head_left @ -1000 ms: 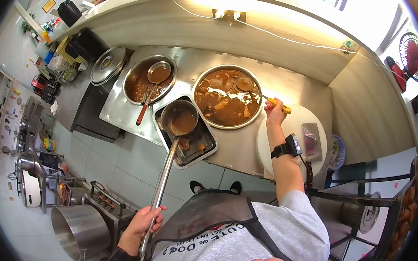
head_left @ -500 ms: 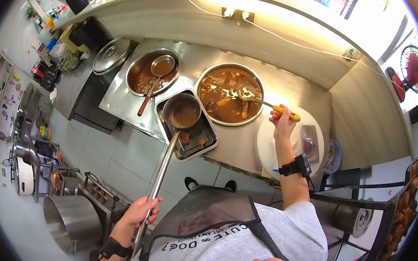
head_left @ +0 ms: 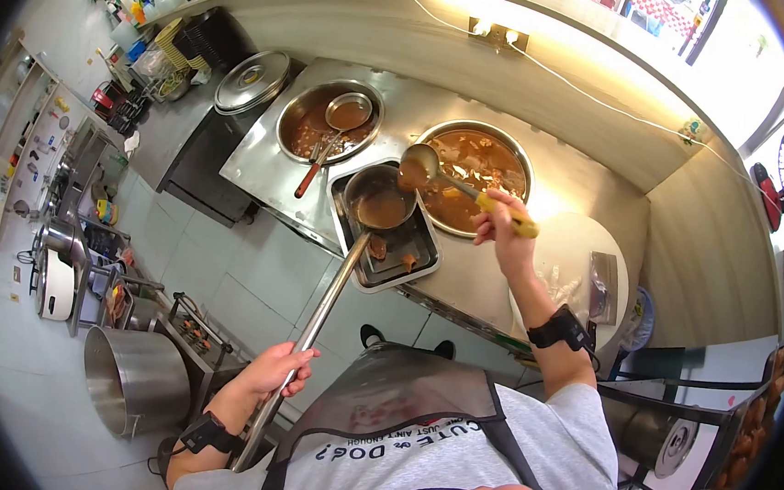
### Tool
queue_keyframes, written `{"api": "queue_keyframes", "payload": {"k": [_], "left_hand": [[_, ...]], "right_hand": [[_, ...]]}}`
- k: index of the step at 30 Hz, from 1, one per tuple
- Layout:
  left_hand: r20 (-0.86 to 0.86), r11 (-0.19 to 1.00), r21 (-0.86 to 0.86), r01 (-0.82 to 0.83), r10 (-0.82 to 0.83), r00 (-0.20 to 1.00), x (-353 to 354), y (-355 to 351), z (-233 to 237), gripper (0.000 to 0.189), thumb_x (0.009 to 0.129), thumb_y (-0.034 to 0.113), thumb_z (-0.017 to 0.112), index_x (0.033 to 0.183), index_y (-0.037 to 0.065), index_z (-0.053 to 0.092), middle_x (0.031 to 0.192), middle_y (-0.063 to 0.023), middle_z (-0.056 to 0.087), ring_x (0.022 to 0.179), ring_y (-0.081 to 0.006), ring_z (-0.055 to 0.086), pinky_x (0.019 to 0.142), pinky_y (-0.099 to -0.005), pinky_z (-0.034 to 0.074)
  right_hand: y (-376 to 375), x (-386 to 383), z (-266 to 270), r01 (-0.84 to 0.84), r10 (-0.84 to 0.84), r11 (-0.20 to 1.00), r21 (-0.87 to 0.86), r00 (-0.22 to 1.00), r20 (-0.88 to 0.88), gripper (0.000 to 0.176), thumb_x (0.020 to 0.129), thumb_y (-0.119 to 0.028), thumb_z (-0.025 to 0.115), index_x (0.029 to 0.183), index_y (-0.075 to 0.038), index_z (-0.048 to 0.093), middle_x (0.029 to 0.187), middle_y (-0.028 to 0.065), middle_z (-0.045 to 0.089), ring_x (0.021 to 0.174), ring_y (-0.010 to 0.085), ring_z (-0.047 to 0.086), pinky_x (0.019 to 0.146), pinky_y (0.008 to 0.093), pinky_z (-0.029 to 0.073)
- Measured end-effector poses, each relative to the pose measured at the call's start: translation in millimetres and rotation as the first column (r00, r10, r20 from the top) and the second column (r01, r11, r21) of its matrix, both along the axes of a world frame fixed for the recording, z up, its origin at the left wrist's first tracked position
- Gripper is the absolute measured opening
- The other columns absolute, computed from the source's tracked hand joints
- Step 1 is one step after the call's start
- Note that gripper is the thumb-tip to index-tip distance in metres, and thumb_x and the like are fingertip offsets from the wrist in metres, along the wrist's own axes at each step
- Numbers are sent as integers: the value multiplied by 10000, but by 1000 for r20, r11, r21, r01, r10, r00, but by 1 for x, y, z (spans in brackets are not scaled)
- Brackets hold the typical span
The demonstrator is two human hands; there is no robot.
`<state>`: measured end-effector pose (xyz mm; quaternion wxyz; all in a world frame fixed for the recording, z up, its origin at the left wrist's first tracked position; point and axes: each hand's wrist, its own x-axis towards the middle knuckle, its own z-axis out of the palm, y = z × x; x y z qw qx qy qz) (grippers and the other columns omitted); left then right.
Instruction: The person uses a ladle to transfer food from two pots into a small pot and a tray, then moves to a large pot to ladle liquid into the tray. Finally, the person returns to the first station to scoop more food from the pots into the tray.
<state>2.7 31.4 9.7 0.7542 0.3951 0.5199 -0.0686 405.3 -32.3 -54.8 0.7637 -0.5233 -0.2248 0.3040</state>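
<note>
Monitoring remotely, I note the left hand (head_left: 279, 372) grasping the long-handled pot (head_left: 374, 186) over the tray (head_left: 413, 232), the right hand (head_left: 506, 226) grasping the yellow-handled ladle (head_left: 426, 159) between pot and stew pan (head_left: 531, 168); level pot, low ladle should limit spilling.

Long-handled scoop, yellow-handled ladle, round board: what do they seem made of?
Long-handled scoop: probably polished steel; its handle shines. Yellow-handled ladle: metal, by its grey sheen; yellow handle, smooth-looking, perhaps plastic. Round board: likely matte plastic, white with no visible grain.
</note>
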Motion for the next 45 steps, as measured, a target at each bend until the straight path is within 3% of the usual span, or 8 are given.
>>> {"api": "queue_keyframes", "payload": {"k": [4, 7, 11, 17, 29, 34, 40, 45], "left_hand": [[5, 1000, 5, 8, -9, 1000, 0, 0, -1, 342, 951, 251, 511, 1181, 0, 475, 682, -21, 470, 455, -80, 423, 377, -210, 317], [-15, 999, 13, 30, -30, 999, 0, -1, -1, 338, 948, 280, 514, 1149, 11, 474, 685, -12, 461, 481, -82, 442, 383, -211, 324], [-7, 1000, 3, 15, -15, 1000, -1, -1, -3, 327, 946, 280, 520, 1141, 21, 478, 682, -11, 459, 482, -85, 444, 386, -212, 323], [0, 1000, -4, -4, 4, 1000, -5, -3, -6, 300, 945, 268, 520, 1132, 35, 485, 668, -9, 473, 476, -88, 442, 384, -215, 327], [3, 1000, 14, -1, 1, 1000, -1, -3, -3, 304, 949, 254, 511, 1143, 20, 485, 666, -19, 481, 468, -89, 442, 375, -212, 322], [-8, 1000, 15, -16, 16, 1000, 1, -6, -2, 302, 950, 253, 511, 1142, 21, 486, 669, -17, 481, 468, -85, 441, 373, -208, 317], [20, 1000, -10, -30, 30, 999, 1, -8, -2, 283, 951, 242, 508, 1125, 19, 496, 667, -18, 479, 466, -85, 435, 372, -210, 315], [9, 999, -3, -45, 45, 999, 2, -9, -3, 275, 951, 232, 510, 1118, 14, 500, 660, -24, 481, 460, -88, 436, 369, -208, 316]], "right_hand": [[-4, -14, -11, -182, 198, 980, -80, 882, 428, 287, 883, -61, 552, 1164, -8, 537, 854, 98, 641, 650, 132, 625, 566, 265, 529], [-5, -23, -5, -135, 7, 990, 40, 332, 943, 279, 876, -15, 514, 1152, -5, 556, 876, 87, 648, 696, 108, 625, 605, 233, 525], [-19, -34, -27, -189, 180, 982, 4, 940, 290, 274, 910, -99, 505, 1167, -7, 531, 839, 110, 636, 623, 127, 601, 551, 253, 525], [-33, 19, -38, 239, -243, 970, -45, 938, -249, 307, 941, -211, 462, 1132, 24, 514, 740, 125, 614, 528, 115, 553, 465, 251, 509], [-62, 66, -53, -143, 244, 938, -317, 921, 305, 241, 894, -99, 562, 1122, -20, 577, 778, 100, 631, 581, 117, 581, 520, 251, 522], [-40, 87, -54, 140, 0, 989, -50, 333, 943, 299, 843, -44, 603, 1141, -39, 573, 850, 82, 652, 641, 133, 611, 596, 269, 522], [-35, 54, -40, -117, 206, 966, -231, 887, 413, 264, 881, -79, 572, 1144, -58, 578, 867, 58, 647, 653, 111, 606, 576, 261, 520], [-12, 43, -52, -181, 288, 943, -279, 864, 412, 252, 876, -92, 589, 1127, -97, 599, 824, 50, 621, 599, 92, 587, 555, 252, 522]]}}
